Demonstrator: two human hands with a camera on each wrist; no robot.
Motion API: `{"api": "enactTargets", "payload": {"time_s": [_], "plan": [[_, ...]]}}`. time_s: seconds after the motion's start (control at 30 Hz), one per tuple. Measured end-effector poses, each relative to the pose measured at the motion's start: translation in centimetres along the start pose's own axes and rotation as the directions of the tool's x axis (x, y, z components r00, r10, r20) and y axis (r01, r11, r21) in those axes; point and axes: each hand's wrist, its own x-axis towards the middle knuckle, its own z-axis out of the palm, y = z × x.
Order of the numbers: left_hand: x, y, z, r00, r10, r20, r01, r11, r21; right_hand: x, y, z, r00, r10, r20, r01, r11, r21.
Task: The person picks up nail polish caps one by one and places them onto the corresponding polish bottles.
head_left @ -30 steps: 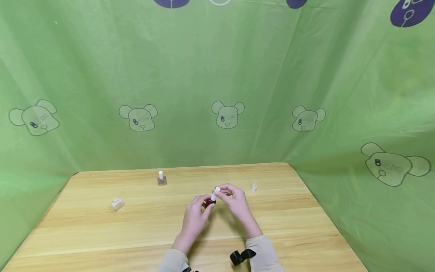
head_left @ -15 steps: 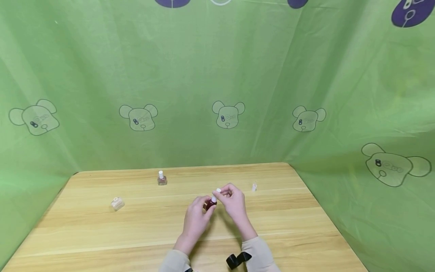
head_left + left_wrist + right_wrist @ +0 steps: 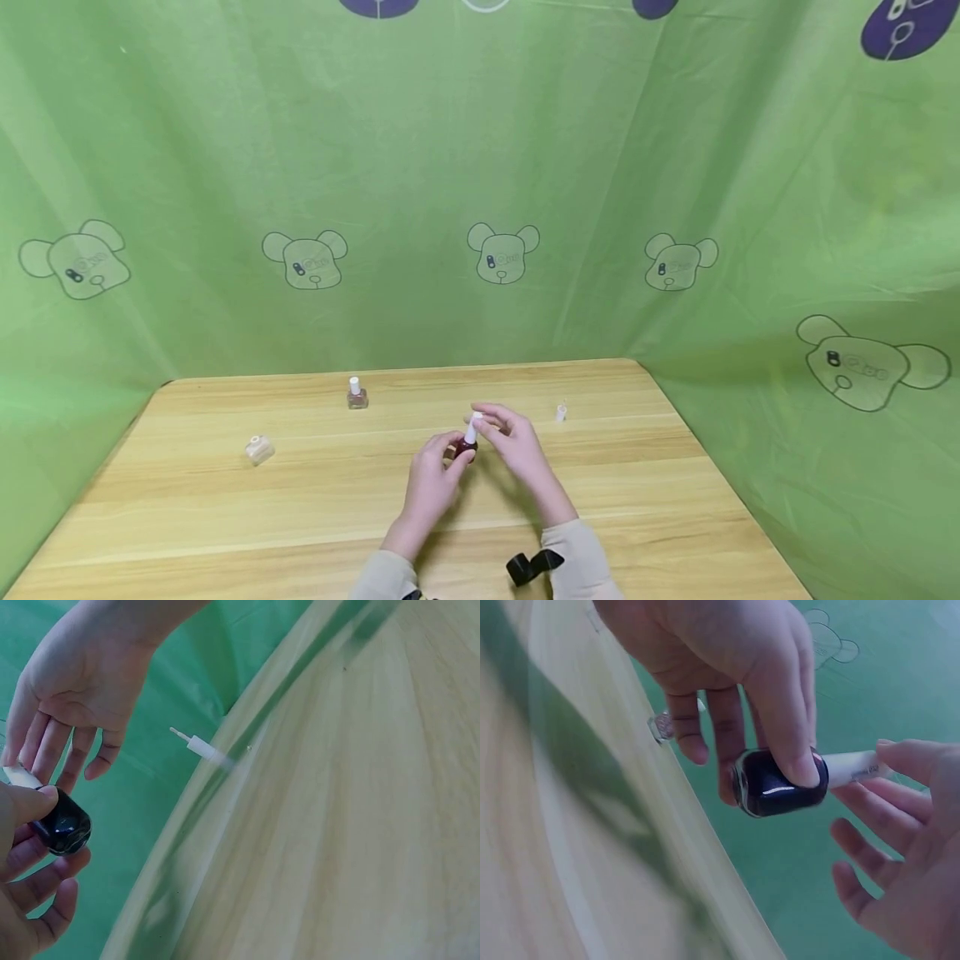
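My left hand (image 3: 431, 477) grips a dark red nail polish bottle (image 3: 467, 449) between thumb and fingers, in the middle of the head view. The thumb and fingertips of my right hand (image 3: 523, 450) pinch its long white cap (image 3: 471, 430), which is at the bottle's neck. In the right wrist view the glossy bottle (image 3: 776, 786) lies sideways in my left fingers, and the cap (image 3: 853, 768) points toward my right hand (image 3: 922, 840). The left wrist view shows the bottle (image 3: 66, 825) too, mostly hiding the right fingertips behind it.
On the wooden table (image 3: 300, 517), a clear bottle (image 3: 259, 451) without a cap is at the left. A mauve nail polish bottle (image 3: 357, 398) with a white cap stands farther back. Right of my hands stands a white cap (image 3: 561, 413), its thin applicator upward. Green curtains surround the table.
My right hand turned slightly at the cap, its forearm swinging left and then back right. My left hand and the bottle have stayed almost in place.
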Motion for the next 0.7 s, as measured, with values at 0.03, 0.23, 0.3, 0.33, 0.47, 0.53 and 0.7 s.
{"api": "enactTargets", "payload": {"time_s": [0.03, 0.23, 0.3, 0.33, 0.47, 0.53, 0.7], "plan": [[0.0, 0.0, 0.0, 1.000, -0.011, 0.010, 0.011, 1.000, -0.025, 0.0, 0.0, -0.1, 0.999, -0.003, 0.032, 0.003, 1.000, 0.009], [0.1, 0.1, -0.1, 0.998, -0.044, 0.038, 0.046, 0.997, -0.068, -0.2, -0.3, -0.4, 0.998, 0.010, 0.070, -0.012, 0.999, 0.030], [0.1, 0.2, 0.0, 0.999, -0.042, 0.034, 0.043, 0.997, -0.059, -0.3, -0.4, -0.3, 0.999, 0.019, 0.039, -0.020, 0.999, 0.028], [0.1, 0.2, 0.0, 0.999, -0.040, 0.031, 0.041, 0.998, -0.056, -0.3, -0.5, -0.3, 0.999, 0.023, 0.022, -0.024, 0.999, 0.026], [0.0, 0.3, 0.1, 1.000, -0.025, 0.014, 0.025, 0.999, -0.027, -0.3, -0.6, -0.1, 0.998, 0.031, -0.047, -0.030, 0.999, 0.016], [0.0, 0.3, 0.2, 1.000, -0.020, 0.007, 0.020, 1.000, -0.011, -0.3, -0.6, 0.0, 0.996, 0.034, -0.078, -0.033, 0.999, 0.013], [-0.1, 0.3, 0.2, 1.000, -0.024, 0.005, 0.024, 1.000, 0.016, -0.5, -1.1, 0.4, 0.992, 0.039, -0.120, -0.041, 0.999, -0.014]]}}
